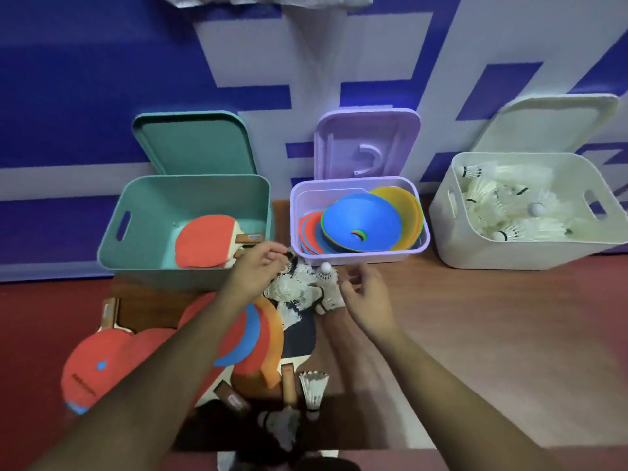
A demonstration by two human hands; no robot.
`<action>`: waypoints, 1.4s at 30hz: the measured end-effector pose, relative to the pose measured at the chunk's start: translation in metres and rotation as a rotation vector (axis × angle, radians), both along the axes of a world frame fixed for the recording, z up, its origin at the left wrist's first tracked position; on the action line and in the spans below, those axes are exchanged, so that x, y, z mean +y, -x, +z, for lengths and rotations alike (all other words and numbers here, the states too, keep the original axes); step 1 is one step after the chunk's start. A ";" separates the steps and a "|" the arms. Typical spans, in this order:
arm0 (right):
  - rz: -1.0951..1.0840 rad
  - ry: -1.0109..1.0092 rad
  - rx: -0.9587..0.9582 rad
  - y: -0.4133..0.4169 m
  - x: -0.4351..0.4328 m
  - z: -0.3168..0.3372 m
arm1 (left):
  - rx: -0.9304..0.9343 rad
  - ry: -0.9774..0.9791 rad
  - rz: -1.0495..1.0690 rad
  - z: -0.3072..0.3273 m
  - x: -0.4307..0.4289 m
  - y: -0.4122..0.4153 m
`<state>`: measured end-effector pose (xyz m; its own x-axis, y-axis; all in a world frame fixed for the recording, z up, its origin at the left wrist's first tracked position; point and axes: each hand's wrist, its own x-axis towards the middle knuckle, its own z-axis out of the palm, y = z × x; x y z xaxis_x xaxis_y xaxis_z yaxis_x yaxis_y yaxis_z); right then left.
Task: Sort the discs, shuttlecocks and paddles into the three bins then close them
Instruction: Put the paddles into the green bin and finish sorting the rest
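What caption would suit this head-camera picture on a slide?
Left hand and right hand reach into a pile of shuttlecocks before the open green bin, purple bin and white bin.

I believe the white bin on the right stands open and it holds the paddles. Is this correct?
Not quite. The white bin on the right does stand open, but it holds shuttlecocks, not paddles. The head view shows this. In that view a paddle lies in the teal bin on the left.
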<state>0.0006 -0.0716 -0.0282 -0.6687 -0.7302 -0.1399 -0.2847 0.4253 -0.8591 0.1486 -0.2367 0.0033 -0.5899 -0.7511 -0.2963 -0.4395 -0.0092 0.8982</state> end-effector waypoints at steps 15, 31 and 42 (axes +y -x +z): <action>0.128 -0.369 -0.150 -0.179 -0.041 -0.042 | -0.416 0.023 0.320 -0.076 0.004 -0.217; -0.378 -0.362 -0.452 -0.202 -0.079 -0.076 | -0.497 -0.082 0.074 -0.132 -0.051 -0.212; -0.328 -0.258 -0.422 -0.222 -0.082 -0.079 | -0.424 0.032 -0.013 -0.146 -0.054 -0.218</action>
